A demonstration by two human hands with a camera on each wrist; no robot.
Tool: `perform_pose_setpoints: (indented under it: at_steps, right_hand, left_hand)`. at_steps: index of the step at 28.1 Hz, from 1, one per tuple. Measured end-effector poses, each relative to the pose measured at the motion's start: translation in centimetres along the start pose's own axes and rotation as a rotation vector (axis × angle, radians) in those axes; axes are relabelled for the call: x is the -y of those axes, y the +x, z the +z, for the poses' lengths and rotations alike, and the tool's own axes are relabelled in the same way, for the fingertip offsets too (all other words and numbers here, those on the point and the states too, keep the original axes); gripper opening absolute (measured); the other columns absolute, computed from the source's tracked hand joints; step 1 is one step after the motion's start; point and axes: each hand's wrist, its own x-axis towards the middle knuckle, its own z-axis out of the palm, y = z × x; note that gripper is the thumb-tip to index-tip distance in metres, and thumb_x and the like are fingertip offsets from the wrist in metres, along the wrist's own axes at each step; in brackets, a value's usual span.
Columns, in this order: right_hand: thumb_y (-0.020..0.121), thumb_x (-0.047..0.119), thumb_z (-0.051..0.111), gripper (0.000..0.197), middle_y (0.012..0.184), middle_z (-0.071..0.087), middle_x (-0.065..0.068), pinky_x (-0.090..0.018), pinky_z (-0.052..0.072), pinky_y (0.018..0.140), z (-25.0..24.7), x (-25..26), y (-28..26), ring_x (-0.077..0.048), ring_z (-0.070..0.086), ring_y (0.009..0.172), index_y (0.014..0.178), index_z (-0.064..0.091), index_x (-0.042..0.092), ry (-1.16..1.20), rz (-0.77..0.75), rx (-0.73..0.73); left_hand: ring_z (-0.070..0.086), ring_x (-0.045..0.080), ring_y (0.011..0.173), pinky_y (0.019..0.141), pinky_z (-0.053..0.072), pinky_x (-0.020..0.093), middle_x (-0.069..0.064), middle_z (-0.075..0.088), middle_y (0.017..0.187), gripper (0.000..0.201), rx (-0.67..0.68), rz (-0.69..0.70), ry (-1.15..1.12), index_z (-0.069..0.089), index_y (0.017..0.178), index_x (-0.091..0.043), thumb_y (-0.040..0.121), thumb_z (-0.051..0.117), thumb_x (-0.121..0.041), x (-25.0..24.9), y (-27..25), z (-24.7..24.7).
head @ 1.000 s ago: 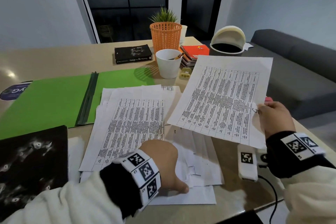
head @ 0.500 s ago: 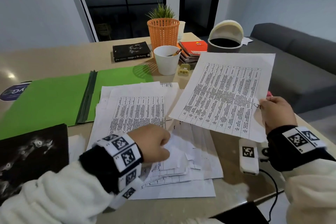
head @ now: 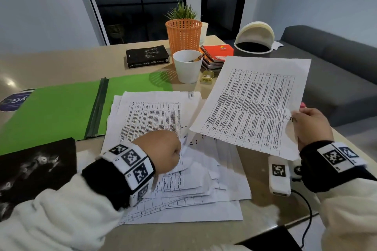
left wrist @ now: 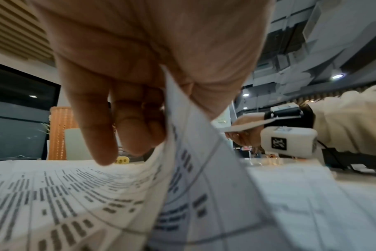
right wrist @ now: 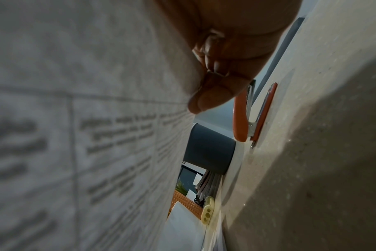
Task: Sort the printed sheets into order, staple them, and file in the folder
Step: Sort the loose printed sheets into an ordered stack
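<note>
A white cup (head: pixel 187 66) and orange basket (head: pixel 183 33) crowd the table's far edge beyond my open green folder (head: pixel 61 106). My left hand (head: pixel 161 150) pinches a sheet (left wrist: pixel 182 169) up from the pile (head: pixel 183 195); my right hand (head: pixel 312 125) grips another sheet (head: pixel 251 104) above the right edge.

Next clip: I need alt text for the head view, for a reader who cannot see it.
A person's right hand holds one printed sheet up by its edge while the left hand pinches the corner of a sheet on a loose paper pile. An open green folder lies on the table to the left.
</note>
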Motion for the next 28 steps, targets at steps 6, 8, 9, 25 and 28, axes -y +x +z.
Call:
perform_pose_setpoints:
  at_steps: [6,8,9,25,28]
  right_hand:
    - [0.089,0.014,0.048,0.018,0.081,0.066,-0.002,-0.053,0.052,0.089,0.1,0.0,-0.1,-0.032,0.066,0.09,0.073,0.049,0.021,-0.008,-0.001,0.005]
    - [0.09,0.014,0.048,0.019,0.081,0.066,-0.001,-0.051,0.051,0.087,0.1,0.0,-0.2,-0.029,0.065,0.086,0.073,0.049,0.021,-0.004,0.002,0.007]
    - [0.09,0.013,0.047,0.019,0.08,0.065,-0.001,-0.05,0.051,0.087,0.1,0.0,-0.2,-0.028,0.064,0.084,0.073,0.048,0.021,-0.005,0.002,0.006]
    - [0.089,0.013,0.048,0.018,0.091,0.066,-0.011,-0.043,0.051,0.076,-0.4,-0.5,0.4,-0.028,0.06,0.077,0.073,0.051,0.021,-0.022,-0.009,-0.006]
    - [0.086,0.014,0.049,0.013,0.097,0.068,-0.015,-0.051,0.051,0.084,-0.3,-0.8,0.6,-0.037,0.065,0.088,0.075,0.053,0.021,-0.026,0.009,0.0]
  left_hand:
    - [0.055,0.019,0.072,0.062,0.046,0.029,0.0,0.053,0.084,0.047,0.072,-0.04,0.22,0.059,0.079,-0.012,0.08,0.055,-0.059,-1.8,0.4,1.3]
    - [0.057,0.019,0.074,0.062,0.046,0.029,0.0,0.056,0.087,0.057,0.096,-0.068,0.222,0.062,0.086,-0.012,0.074,0.057,-0.068,-2.0,0.7,1.3]
    - [0.058,0.018,0.076,0.062,0.045,0.028,0.0,0.057,0.089,0.061,0.114,-0.084,0.22,0.062,0.089,-0.012,0.072,0.057,-0.071,-2.0,0.8,1.3]
    - [0.059,0.009,0.07,0.059,0.045,0.023,-0.006,0.063,0.079,0.011,0.029,-0.217,-0.292,0.063,0.091,-0.023,0.086,0.059,-0.032,2.3,-0.6,-0.8]
    - [0.058,0.018,0.069,0.061,0.045,0.029,0.001,0.06,0.086,0.026,-0.01,-0.135,-0.218,0.045,0.112,-0.023,0.088,0.054,-0.028,2.4,-1.3,-1.0]
